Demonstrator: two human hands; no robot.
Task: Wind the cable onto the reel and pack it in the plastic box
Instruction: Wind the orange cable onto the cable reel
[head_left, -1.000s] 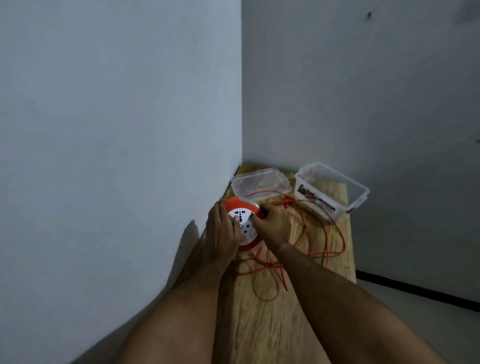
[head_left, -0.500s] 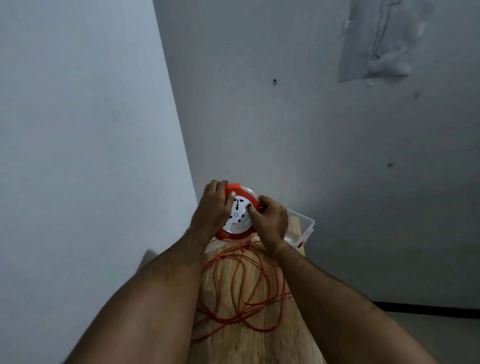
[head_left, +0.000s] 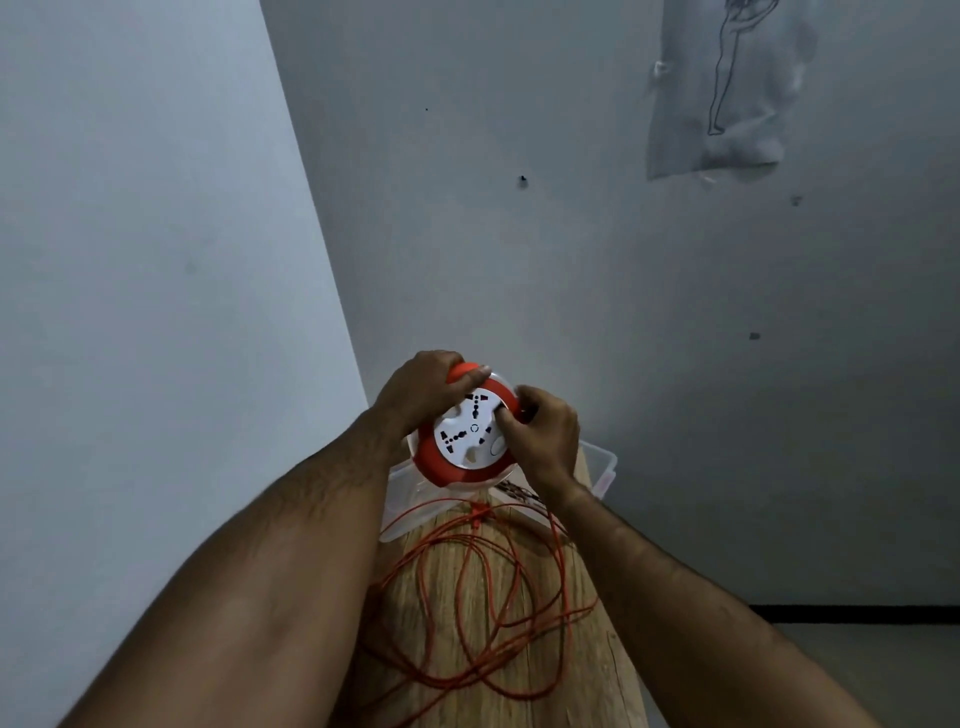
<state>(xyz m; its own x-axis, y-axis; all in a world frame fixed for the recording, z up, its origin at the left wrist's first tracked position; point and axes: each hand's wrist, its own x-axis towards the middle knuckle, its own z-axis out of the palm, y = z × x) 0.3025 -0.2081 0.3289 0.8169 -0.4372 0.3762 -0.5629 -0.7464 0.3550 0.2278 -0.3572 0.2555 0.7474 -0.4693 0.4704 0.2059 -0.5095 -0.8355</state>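
Observation:
I hold a round orange reel (head_left: 453, 467) with a white socket face up in the air above the table. My left hand (head_left: 415, 392) grips its upper left rim. My right hand (head_left: 545, 439) pinches its right edge, fingertips on the white face. The thin orange cable (head_left: 483, 597) hangs from the reel and lies in loose tangled loops on the wooden table (head_left: 587, 670). The clear plastic box (head_left: 600, 467) stands behind my right hand, mostly hidden. Its clear lid (head_left: 397, 499) lies under the reel at the left.
The narrow table runs into a corner between two grey walls. A sheet of paper with a line drawing (head_left: 722, 88) hangs on the right wall. A dark skirting strip (head_left: 857, 614) runs along the floor at the right.
The reel has been lifted off the table and tilted toward me, with both hands staying on it. The view has swung upward, and cable loops now trail below the reel.

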